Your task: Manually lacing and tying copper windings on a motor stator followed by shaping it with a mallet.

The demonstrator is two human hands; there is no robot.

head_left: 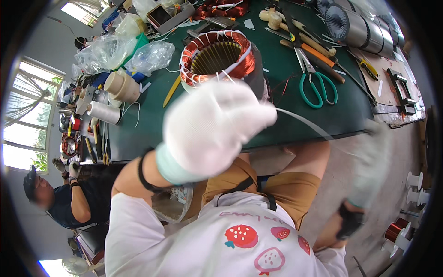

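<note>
My left hand, in a white glove, is closed just in front of a motor stator. Copper windings ring the stator's top, bound with white lacing. From the thumb side of this fist a white lacing cord runs out in a curve to the right. My right hand, gloved as well, is far off to the right, past the table's edge. Motion smears its fingers, and the cord fades out toward it. Part of the stator's near side is hidden behind my left hand.
Green-handled scissors lie right of the stator, with mallets and hand tools behind. A white thread spool and plastic bags occupy the left. Metal cores stand back right. Another person sits at the left; wire reels are lower right.
</note>
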